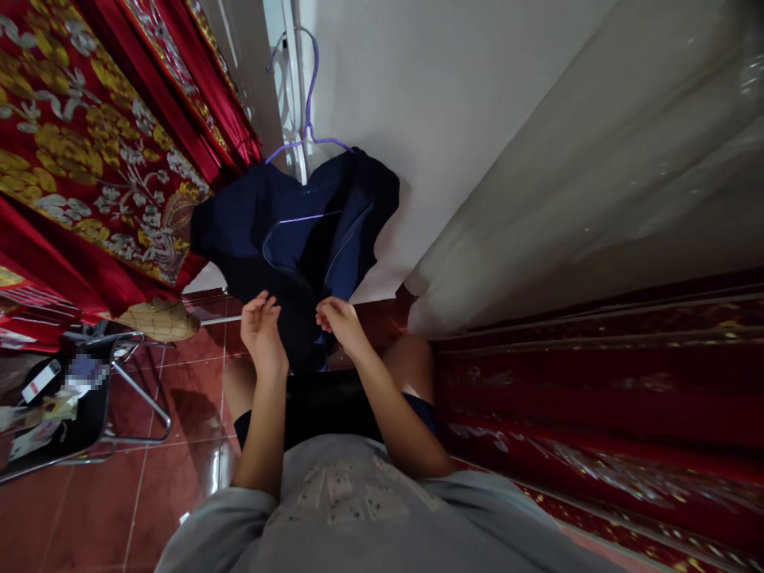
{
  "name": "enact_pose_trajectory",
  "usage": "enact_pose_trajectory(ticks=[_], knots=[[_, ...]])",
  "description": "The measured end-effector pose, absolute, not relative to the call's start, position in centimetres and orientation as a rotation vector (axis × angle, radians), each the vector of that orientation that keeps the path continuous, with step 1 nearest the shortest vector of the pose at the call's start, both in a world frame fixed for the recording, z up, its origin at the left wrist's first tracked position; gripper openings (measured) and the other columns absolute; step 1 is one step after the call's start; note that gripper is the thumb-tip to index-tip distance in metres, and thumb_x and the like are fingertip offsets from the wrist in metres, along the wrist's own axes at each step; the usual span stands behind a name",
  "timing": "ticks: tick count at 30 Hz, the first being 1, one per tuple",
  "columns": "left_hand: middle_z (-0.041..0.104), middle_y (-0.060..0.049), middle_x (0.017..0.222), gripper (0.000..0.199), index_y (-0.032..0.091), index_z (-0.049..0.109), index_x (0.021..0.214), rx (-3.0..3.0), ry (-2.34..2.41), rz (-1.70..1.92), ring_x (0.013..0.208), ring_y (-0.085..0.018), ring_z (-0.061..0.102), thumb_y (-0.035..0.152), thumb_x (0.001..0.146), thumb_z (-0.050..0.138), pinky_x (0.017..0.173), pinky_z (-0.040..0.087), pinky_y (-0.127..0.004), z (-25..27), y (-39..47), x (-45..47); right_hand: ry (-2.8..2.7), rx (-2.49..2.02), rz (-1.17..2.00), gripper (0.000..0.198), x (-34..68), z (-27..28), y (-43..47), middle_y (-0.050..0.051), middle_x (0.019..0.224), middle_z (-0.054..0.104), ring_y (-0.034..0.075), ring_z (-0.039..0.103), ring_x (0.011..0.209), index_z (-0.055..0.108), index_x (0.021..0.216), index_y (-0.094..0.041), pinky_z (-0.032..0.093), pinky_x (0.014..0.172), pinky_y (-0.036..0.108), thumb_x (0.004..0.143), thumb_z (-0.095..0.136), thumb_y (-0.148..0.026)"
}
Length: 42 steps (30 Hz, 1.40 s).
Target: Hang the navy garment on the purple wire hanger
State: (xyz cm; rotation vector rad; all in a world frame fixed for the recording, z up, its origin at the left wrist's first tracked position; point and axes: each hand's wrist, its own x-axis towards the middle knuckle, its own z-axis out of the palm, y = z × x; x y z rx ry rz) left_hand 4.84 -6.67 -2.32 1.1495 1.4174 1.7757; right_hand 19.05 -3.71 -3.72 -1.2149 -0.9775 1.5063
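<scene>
A dark navy garment (pixel 239 231) with an open front hangs from a purple wire hanger (pixel 309 103). The hanger's hook is by a white vertical pole (pixel 294 87). My left hand (pixel 261 326) is raised in front of the garment's lower left part, its fingers bent and apart, with nothing visible in them. To its right, my right hand (pixel 337 320) is near the lower end of the open front. Its fingers are curled together at the tips; whether they pinch the fabric or a small thing does not show.
Red cloth with gold and silver floral embroidery (pixel 101 143) hangs at the left. Below it stands a black metal-framed chair (pixel 89 430) holding a phone (pixel 41 380) and other small things. Whitish translucent sheeting (pixel 537 215) and red patterned cloth (pixel 597 398) are on the right. Red tiles (pixel 179 398) cover the floor.
</scene>
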Motion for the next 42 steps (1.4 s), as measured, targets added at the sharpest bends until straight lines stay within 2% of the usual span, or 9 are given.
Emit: enact_pose_trajectory(ticks=[4,12,17,21,25,28,31,37,42], knots=[[0.069,-0.009,0.112,0.029,0.019,0.059,0.107,1.244,1.401,1.525,0.102,-0.018,0.070,0.020,0.080,0.067,0.095,0.055,-0.036,-6.0,-5.6,4.9,-1.126,-1.211,1.446,0.017,19.4,-4.0,-3.7,-0.002,0.054,0.057,0.010,0.048,0.050,0.063,0.069,-0.019,0.032,0.050,0.023,0.075,0.058,-0.034],[0.067,-0.003,0.088,0.008,0.019,0.060,0.095,1.571,1.431,1.403,0.087,-0.016,0.067,0.024,0.094,0.054,0.085,0.052,-0.030,-6.3,-4.4,7.2,-1.104,-1.148,1.550,0.023,19.3,-2.4,-2.9,-0.001,0.046,0.053,0.009,0.044,0.044,0.064,0.064,-0.017,0.029,0.046,0.023,0.074,0.059,-0.037],[0.063,-0.004,0.087,0.008,0.020,0.055,0.092,1.633,1.460,1.404,0.084,-0.018,0.064,0.027,0.096,0.054,0.081,0.050,-0.029,-6.8,-4.4,8.1,-1.089,-0.999,1.189,0.026,20.6,5.7,3.7,-0.004,0.046,0.047,0.006,0.035,0.041,0.063,0.068,-0.017,0.023,0.042,0.022,0.084,0.061,-0.037],[0.061,-0.004,0.085,0.008,0.020,0.056,0.092,1.667,1.421,1.401,0.080,-0.018,0.061,0.026,0.097,0.054,0.077,0.049,-0.029,-6.7,-4.2,8.6,-1.120,-0.866,1.137,0.029,21.1,12.5,7.8,-0.005,0.049,0.046,0.005,0.036,0.041,0.057,0.073,-0.019,0.025,0.041,0.018,0.091,0.065,-0.040],[0.068,-0.007,0.092,0.007,0.020,0.060,0.095,1.798,1.332,1.341,0.089,-0.020,0.066,0.026,0.095,0.057,0.082,0.052,-0.033,-3.1,-2.9,8.2,-1.165,-0.826,1.157,0.030,21.2,13.7,6.8,-0.006,0.051,0.046,0.005,0.039,0.042,0.055,0.075,-0.019,0.026,0.041,0.016,0.094,0.064,-0.042],[0.069,-0.010,0.113,0.021,0.021,0.062,0.115,1.918,1.235,1.487,0.104,-0.021,0.067,0.033,0.101,0.054,0.091,0.054,-0.035,2.3,-0.7,7.5,-1.184,-0.857,1.153,0.028,21.4,12.6,5.1,-0.005,0.050,0.048,0.006,0.041,0.043,0.056,0.075,-0.019,0.027,0.041,0.017,0.093,0.065,-0.039],[0.069,-0.008,0.111,0.032,0.024,0.058,0.133,2.079,1.163,1.592,0.100,-0.018,0.068,0.036,0.105,0.047,0.093,0.054,-0.033,8.3,2.1,7.0,-1.249,-0.858,1.124,0.028,21.8,12.5,4.1,-0.004,0.050,0.049,0.006,0.042,0.044,0.057,0.073,-0.019,0.029,0.042,0.017,0.091,0.066,-0.038],[0.067,-0.006,0.098,0.025,0.018,0.068,0.101,2.489,1.168,1.385,0.096,-0.018,0.067,0.036,0.105,0.050,0.092,0.053,-0.032,13.8,4.5,7.0,-1.431,-0.879,0.901,0.028,22.5,12.9,4.7,-0.004,0.050,0.049,0.008,0.048,0.048,0.057,0.070,-0.018,0.038,0.050,0.020,0.093,0.061,-0.035],[0.066,-0.006,0.102,0.026,0.020,0.064,0.099,2.392,1.274,1.521,0.105,-0.020,0.065,0.041,0.105,0.051,0.100,0.050,-0.033,13.6,4.3,6.5,-1.477,-1.185,0.657,0.023,21.5,7.0,6.6,0.000,0.056,0.056,0.012,0.051,0.054,0.055,0.062,-0.019,0.039,0.055,0.025,0.084,0.063,-0.020]])
